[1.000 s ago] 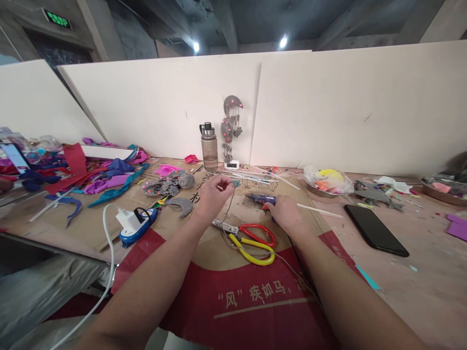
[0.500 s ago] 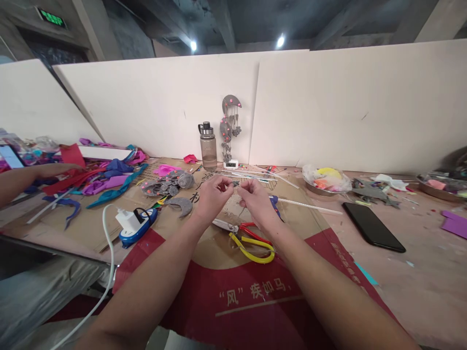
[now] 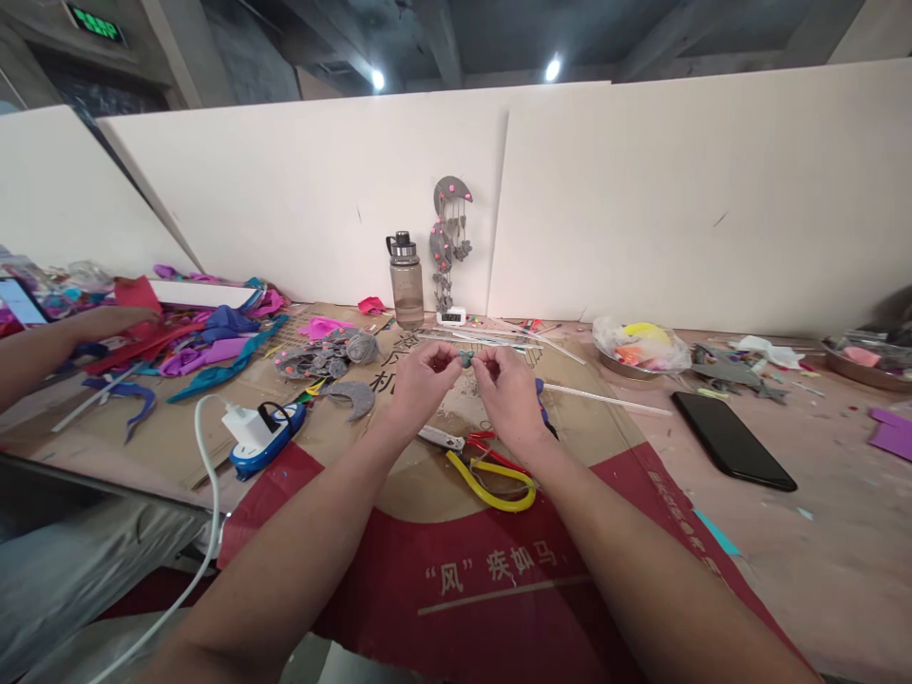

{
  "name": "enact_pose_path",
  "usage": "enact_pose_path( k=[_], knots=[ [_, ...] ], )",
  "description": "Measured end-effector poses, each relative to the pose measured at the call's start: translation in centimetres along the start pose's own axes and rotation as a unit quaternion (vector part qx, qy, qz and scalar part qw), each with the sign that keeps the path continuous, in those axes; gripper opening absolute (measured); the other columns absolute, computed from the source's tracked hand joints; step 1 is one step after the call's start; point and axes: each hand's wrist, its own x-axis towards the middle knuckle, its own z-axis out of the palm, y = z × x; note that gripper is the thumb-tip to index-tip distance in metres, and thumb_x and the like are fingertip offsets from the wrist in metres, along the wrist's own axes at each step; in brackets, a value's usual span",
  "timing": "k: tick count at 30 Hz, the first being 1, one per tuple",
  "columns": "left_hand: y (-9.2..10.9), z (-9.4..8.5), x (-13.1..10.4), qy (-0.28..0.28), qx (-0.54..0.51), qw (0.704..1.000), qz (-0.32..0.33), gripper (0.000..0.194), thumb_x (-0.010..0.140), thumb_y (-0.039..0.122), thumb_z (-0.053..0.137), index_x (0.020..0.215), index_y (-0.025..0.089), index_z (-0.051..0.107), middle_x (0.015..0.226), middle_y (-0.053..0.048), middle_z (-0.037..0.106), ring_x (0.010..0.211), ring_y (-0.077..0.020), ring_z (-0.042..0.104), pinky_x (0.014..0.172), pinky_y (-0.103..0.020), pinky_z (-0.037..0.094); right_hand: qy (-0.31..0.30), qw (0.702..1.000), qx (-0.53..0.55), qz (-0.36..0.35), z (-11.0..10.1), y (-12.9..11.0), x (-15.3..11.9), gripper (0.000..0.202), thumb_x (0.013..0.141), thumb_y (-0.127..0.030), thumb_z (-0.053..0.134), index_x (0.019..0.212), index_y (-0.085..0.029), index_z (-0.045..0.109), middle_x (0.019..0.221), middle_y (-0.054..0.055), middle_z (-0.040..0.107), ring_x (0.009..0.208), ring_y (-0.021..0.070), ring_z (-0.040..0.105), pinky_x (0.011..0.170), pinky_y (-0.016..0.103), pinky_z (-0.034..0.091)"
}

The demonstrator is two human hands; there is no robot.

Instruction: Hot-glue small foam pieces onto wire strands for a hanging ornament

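Note:
Between the fingertips of my left hand (image 3: 427,385) and my right hand (image 3: 507,391) is a small grey-green piece (image 3: 466,359), too small to make out clearly. Both hands are closed in a pinch on it, just above the cardboard (image 3: 413,484). Scissors (image 3: 491,475) with red and yellow handles lie below my right hand. By that hand's outer side is a blue glue gun (image 3: 545,408) with a clear glue stick (image 3: 613,399), partly hidden. Left of my left hand lie a grey felt crescent (image 3: 352,399) and a ball of grey yarn (image 3: 363,348).
A bottle (image 3: 407,285) and a hanging grey crescent ornament (image 3: 451,198) stand at the white board. A power strip (image 3: 267,442) is at left, a phone (image 3: 732,442) at right. Another person's hand (image 3: 128,320) rests among coloured cloth (image 3: 214,356). A bowl (image 3: 634,366) holds bagged scraps.
My fingers have turned the small piece, and a greenish side of it now shows. My right hand has become more upright. The view has shifted slightly.

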Motion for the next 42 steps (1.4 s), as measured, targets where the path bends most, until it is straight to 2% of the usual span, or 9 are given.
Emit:
enact_pose_path(
  k=[4, 10, 17, 23, 27, 33, 37, 42],
  knots=[
    [0.4, 0.1, -0.2, -0.010, -0.024, 1.000, -0.016, 0.012, 0.073, 0.028, 0.063, 0.079, 0.018, 0.066, 0.067, 0.001, 0.063, 0.056, -0.0112, 0.054, 0.053, -0.023, 0.043, -0.003, 0.999, -0.024, -0.022, 0.0, 0.1, -0.1, 0.009, 0.086, -0.022, 0.048, 0.080, -0.020, 0.055, 0.081, 0.005, 0.060, 0.077, 0.0183, 0.053, 0.074, 0.031, 0.041],
    [0.7, 0.0, -0.2, -0.020, 0.003, 0.999, -0.026, 0.009, 0.072, 0.027, 0.063, 0.071, 0.018, 0.063, 0.060, 0.002, 0.060, 0.053, -0.0101, 0.054, 0.052, -0.021, 0.040, -0.004, 0.998, -0.048, -0.033, -0.1, 0.2, -0.1, 0.010, 0.088, -0.021, 0.048, 0.080, -0.019, 0.053, 0.083, 0.006, 0.059, 0.079, 0.0183, 0.053, 0.074, 0.031, 0.040],
    [0.8, 0.0, -0.1, -0.070, -0.075, 0.993, -0.063, 0.012, 0.072, 0.028, 0.064, 0.071, 0.016, 0.060, 0.054, 0.004, 0.056, 0.050, -0.0089, 0.053, 0.053, -0.021, 0.044, 0.004, 0.997, -0.057, -0.049, 0.0, 0.5, -0.1, 0.008, 0.087, -0.019, 0.047, 0.079, -0.021, 0.049, 0.083, 0.005, 0.057, 0.078, 0.0182, 0.051, 0.072, 0.030, 0.040],
    [0.6, 0.0, 0.1, -0.102, -0.128, 0.982, -0.091, 0.014, 0.071, 0.028, 0.066, 0.071, 0.015, 0.061, 0.054, 0.004, 0.056, 0.049, -0.0084, 0.052, 0.053, -0.021, 0.046, -0.005, 1.000, -0.018, -0.008, -0.2, 0.4, -0.1, 0.003, 0.085, -0.021, 0.048, 0.085, -0.020, 0.051, 0.079, 0.003, 0.057, 0.072, 0.0164, 0.050, 0.068, 0.029, 0.038],
    [0.3, -0.1, 0.4, -0.133, -0.151, 0.974, -0.102, 0.017, 0.071, 0.029, 0.067, 0.072, 0.014, 0.062, 0.055, 0.003, 0.057, 0.049, -0.0080, 0.052, 0.053, -0.022, 0.046, -0.027, 1.000, 0.010, 0.008, -0.6, 0.5, 0.1, 0.009, 0.086, -0.024, 0.049, 0.084, -0.019, 0.056, 0.078, 0.003, 0.058, 0.071, 0.0160, 0.051, 0.068, 0.029, 0.038],
    [0.0, -0.6, 0.9, -0.212, -0.139, 0.961, -0.109, 0.020, 0.070, 0.029, 0.069, 0.080, 0.011, 0.067, 0.069, -0.002, 0.065, 0.060, -0.0101, 0.060, 0.060, -0.023, 0.051, -0.047, 0.998, -0.007, 0.041, -1.0, 1.3, 0.4, 0.014, 0.085, -0.023, 0.051, 0.073, -0.019, 0.056, 0.069, 0.001, 0.055, 0.065, 0.0144, 0.047, 0.063, 0.028, 0.035],
    [0.3, -0.5, 0.8, -0.204, -0.109, 0.967, -0.109, 0.023, 0.071, 0.028, 0.068, 0.087, 0.011, 0.067, 0.069, -0.003, 0.067, 0.060, -0.0115, 0.063, 0.059, -0.024, 0.053, -0.052, 0.998, -0.040, 0.009, -1.0, 1.4, 0.3, 0.013, 0.085, -0.022, 0.052, 0.073, -0.019, 0.056, 0.072, 0.002, 0.056, 0.066, 0.0154, 0.048, 0.065, 0.029, 0.036],
    [0.6, -0.4, 0.3, -0.168, 0.014, 0.983, -0.070, 0.014, 0.073, 0.027, 0.064, 0.076, 0.013, 0.066, 0.059, -0.001, 0.066, 0.052, -0.0112, 0.062, 0.053, -0.020, 0.049, -0.054, 0.995, -0.062, -0.059, -0.7, 1.2, 0.0, 0.013, 0.084, -0.017, 0.052, 0.072, -0.020, 0.054, 0.076, 0.004, 0.059, 0.077, 0.0189, 0.053, 0.073, 0.031, 0.040]
  ],
)
